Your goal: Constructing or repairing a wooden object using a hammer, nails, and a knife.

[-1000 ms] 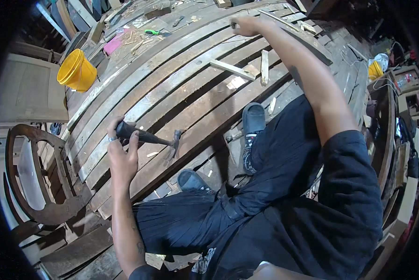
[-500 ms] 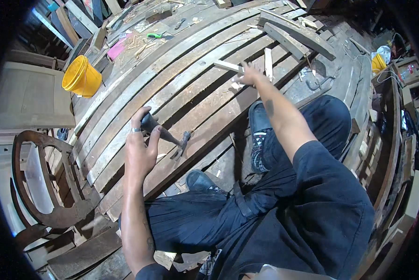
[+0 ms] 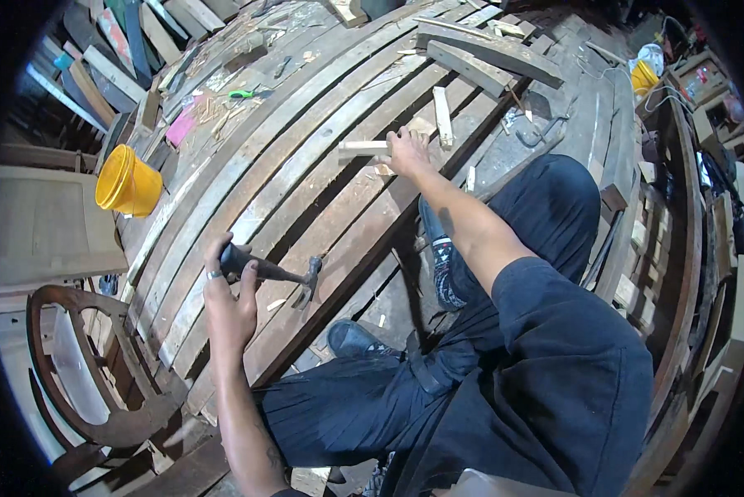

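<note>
My left hand (image 3: 231, 298) is closed round the dark handle of a claw hammer (image 3: 309, 277), whose head is low over the long wooden slats (image 3: 326, 232) in front of me. My right hand (image 3: 409, 151) grips the end of a short pale wooden piece (image 3: 359, 149) lying across the slats, fingers curled over it. Another short pale stick (image 3: 443, 116) lies just to its right, and thicker offcuts (image 3: 467, 66) rest farther back.
A yellow bucket (image 3: 129, 182) stands at left beside a leaning wooden panel (image 3: 53, 224). A carved wooden frame (image 3: 57, 360) lies lower left. Wood scraps, a pink sheet (image 3: 181, 124) and a green-handled tool (image 3: 242, 94) are at the back. Stacked boards (image 3: 682, 273) line the right.
My right hand has come down from the far back of the slats to the short pale piece and taken hold of it. My left hand still holds the hammer.
</note>
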`<act>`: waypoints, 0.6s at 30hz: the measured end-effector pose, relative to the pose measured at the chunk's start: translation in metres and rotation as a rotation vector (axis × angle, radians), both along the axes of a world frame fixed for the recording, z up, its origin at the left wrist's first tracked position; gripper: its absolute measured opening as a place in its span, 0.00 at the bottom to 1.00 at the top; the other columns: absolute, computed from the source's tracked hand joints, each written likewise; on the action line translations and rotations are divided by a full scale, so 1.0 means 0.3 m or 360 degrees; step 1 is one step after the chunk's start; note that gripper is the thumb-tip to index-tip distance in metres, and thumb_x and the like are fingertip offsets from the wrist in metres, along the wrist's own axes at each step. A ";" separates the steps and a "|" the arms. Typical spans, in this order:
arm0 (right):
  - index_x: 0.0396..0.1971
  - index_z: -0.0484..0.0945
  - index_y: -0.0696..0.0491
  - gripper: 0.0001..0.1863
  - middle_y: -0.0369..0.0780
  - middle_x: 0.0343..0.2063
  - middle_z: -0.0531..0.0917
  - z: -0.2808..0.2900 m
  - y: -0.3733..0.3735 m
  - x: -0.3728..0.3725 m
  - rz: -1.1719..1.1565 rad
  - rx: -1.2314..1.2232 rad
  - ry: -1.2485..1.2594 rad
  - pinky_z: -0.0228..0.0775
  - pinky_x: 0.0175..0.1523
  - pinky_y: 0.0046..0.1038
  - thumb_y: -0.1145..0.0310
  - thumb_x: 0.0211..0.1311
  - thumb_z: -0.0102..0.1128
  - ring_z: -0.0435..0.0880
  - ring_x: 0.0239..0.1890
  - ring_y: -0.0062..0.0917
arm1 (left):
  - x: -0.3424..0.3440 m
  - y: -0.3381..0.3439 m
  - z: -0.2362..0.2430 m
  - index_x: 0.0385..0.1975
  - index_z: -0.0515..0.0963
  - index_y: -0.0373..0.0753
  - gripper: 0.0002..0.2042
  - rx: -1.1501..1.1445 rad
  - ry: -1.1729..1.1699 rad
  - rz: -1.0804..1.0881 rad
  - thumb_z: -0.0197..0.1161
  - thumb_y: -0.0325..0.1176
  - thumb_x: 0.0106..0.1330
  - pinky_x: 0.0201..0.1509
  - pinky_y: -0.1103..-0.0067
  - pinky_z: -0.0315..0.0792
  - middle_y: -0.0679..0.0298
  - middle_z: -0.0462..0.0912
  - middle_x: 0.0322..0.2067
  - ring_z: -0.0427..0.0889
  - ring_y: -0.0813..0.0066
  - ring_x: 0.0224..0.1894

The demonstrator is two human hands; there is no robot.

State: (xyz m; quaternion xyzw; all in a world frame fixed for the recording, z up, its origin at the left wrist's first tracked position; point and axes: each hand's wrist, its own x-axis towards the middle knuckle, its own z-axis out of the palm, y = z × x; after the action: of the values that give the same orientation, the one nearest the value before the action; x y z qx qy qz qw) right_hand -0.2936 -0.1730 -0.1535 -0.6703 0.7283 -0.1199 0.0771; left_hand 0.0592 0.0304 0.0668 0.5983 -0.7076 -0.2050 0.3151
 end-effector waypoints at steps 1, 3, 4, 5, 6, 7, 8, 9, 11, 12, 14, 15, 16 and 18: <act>0.50 0.80 0.52 0.31 0.48 0.56 0.74 0.000 -0.015 0.009 -0.0009 -0.0008 -0.0011 0.57 0.66 0.56 0.42 0.56 0.69 0.71 0.62 0.44 | 0.006 0.008 0.006 0.65 0.64 0.44 0.25 -0.0008 -0.0011 -0.0009 0.61 0.24 0.70 0.57 0.67 0.75 0.51 0.83 0.45 0.84 0.61 0.50; 0.47 0.79 0.55 0.31 0.52 0.53 0.77 -0.016 -0.071 -0.052 -0.0265 -0.0132 -0.0335 0.59 0.64 0.56 0.41 0.59 0.64 0.74 0.60 0.45 | -0.007 0.007 0.003 0.66 0.63 0.44 0.25 0.0001 0.0010 -0.0018 0.61 0.24 0.70 0.57 0.67 0.75 0.51 0.83 0.46 0.84 0.62 0.50; 0.48 0.78 0.57 0.33 0.54 0.52 0.79 -0.014 -0.104 -0.109 -0.0307 -0.0299 -0.0308 0.60 0.63 0.57 0.39 0.62 0.61 0.76 0.59 0.46 | -0.023 0.000 -0.007 0.66 0.63 0.43 0.25 0.0027 0.0117 -0.0014 0.60 0.23 0.70 0.56 0.68 0.76 0.51 0.82 0.46 0.84 0.63 0.50; 0.50 0.78 0.58 0.34 0.53 0.52 0.79 -0.010 -0.125 -0.124 -0.0441 -0.0334 -0.0429 0.59 0.64 0.57 0.40 0.62 0.60 0.76 0.60 0.46 | -0.019 0.002 -0.012 0.66 0.63 0.43 0.25 0.0033 0.0111 -0.0022 0.60 0.23 0.70 0.56 0.68 0.76 0.51 0.82 0.46 0.84 0.63 0.50; 0.53 0.77 0.57 0.34 0.51 0.55 0.77 0.010 -0.140 -0.117 -0.0550 -0.0283 -0.0431 0.57 0.66 0.55 0.40 0.62 0.59 0.72 0.62 0.45 | -0.006 0.006 -0.012 0.66 0.63 0.43 0.26 0.0029 0.0080 -0.0014 0.60 0.22 0.70 0.55 0.68 0.77 0.51 0.82 0.46 0.84 0.63 0.49; 0.55 0.77 0.56 0.35 0.49 0.58 0.76 0.028 -0.145 -0.116 -0.0658 -0.0231 -0.0430 0.55 0.69 0.53 0.40 0.63 0.59 0.69 0.65 0.44 | 0.006 0.009 -0.013 0.66 0.62 0.43 0.26 0.0025 0.0051 -0.0007 0.60 0.21 0.70 0.55 0.68 0.78 0.51 0.82 0.46 0.84 0.64 0.49; 0.56 0.76 0.56 0.35 0.49 0.59 0.75 0.035 -0.149 -0.144 -0.0743 -0.0251 -0.0444 0.55 0.69 0.55 0.40 0.63 0.59 0.68 0.66 0.44 | 0.009 0.005 -0.023 0.66 0.62 0.43 0.26 0.0007 0.0096 -0.0019 0.59 0.20 0.70 0.53 0.68 0.79 0.51 0.82 0.45 0.84 0.64 0.48; 0.56 0.76 0.56 0.35 0.49 0.59 0.74 0.040 -0.150 -0.173 -0.0822 -0.0277 -0.0459 0.55 0.69 0.56 0.40 0.63 0.59 0.67 0.67 0.44 | 0.014 0.008 -0.018 0.66 0.62 0.42 0.26 0.0007 0.0097 -0.0016 0.59 0.20 0.69 0.53 0.69 0.78 0.52 0.83 0.44 0.84 0.65 0.48; 0.63 0.71 0.54 0.41 0.49 0.65 0.68 0.039 -0.131 -0.235 -0.1014 -0.0283 -0.0416 0.54 0.69 0.57 0.38 0.59 0.62 0.63 0.70 0.45 | 0.019 0.005 -0.015 0.66 0.62 0.41 0.26 -0.0097 0.0010 -0.0042 0.60 0.20 0.69 0.55 0.69 0.77 0.52 0.83 0.44 0.84 0.66 0.48; 0.64 0.69 0.54 0.42 0.49 0.66 0.67 0.031 -0.117 -0.249 -0.1134 -0.0198 -0.0372 0.55 0.69 0.56 0.38 0.58 0.63 0.62 0.70 0.44 | 0.027 0.005 -0.021 0.66 0.62 0.41 0.26 -0.0099 0.0006 -0.0040 0.60 0.20 0.69 0.55 0.69 0.77 0.52 0.83 0.44 0.84 0.66 0.48; 0.66 0.66 0.52 0.44 0.48 0.67 0.66 0.002 -0.088 -0.270 -0.1310 -0.0080 -0.0328 0.56 0.68 0.54 0.40 0.57 0.66 0.61 0.71 0.42 | 0.034 0.002 -0.028 0.66 0.62 0.40 0.26 -0.0082 -0.0011 0.0005 0.60 0.20 0.69 0.57 0.69 0.75 0.53 0.83 0.44 0.83 0.66 0.48; 0.67 0.65 0.52 0.44 0.47 0.67 0.66 -0.018 -0.068 -0.253 -0.1357 -0.0033 -0.0335 0.56 0.68 0.52 0.41 0.57 0.67 0.61 0.71 0.41 | 0.039 0.006 -0.032 0.66 0.62 0.40 0.26 -0.0086 -0.0011 0.0009 0.60 0.20 0.69 0.57 0.69 0.75 0.53 0.83 0.44 0.83 0.66 0.48; 0.67 0.66 0.52 0.43 0.47 0.66 0.67 -0.028 -0.053 -0.249 -0.1285 0.0072 -0.0387 0.58 0.68 0.50 0.45 0.56 0.69 0.61 0.71 0.40 | 0.044 0.009 -0.034 0.66 0.63 0.40 0.26 -0.0026 0.0110 0.0048 0.60 0.20 0.69 0.57 0.69 0.74 0.53 0.83 0.44 0.83 0.66 0.48; 0.66 0.66 0.52 0.42 0.47 0.65 0.68 -0.039 -0.053 -0.261 -0.1257 0.0097 -0.0318 0.58 0.67 0.50 0.47 0.55 0.70 0.61 0.70 0.40 | 0.035 0.006 -0.041 0.66 0.63 0.40 0.26 0.0021 0.0253 0.0066 0.60 0.20 0.69 0.57 0.69 0.74 0.52 0.83 0.44 0.83 0.65 0.47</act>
State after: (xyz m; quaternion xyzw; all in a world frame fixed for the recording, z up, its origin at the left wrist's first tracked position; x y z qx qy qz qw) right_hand -0.3718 -0.1890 -0.1650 -0.3213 0.9219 -0.1831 0.1154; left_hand 0.0698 0.0322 0.0546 0.5968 -0.6665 -0.2499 0.3705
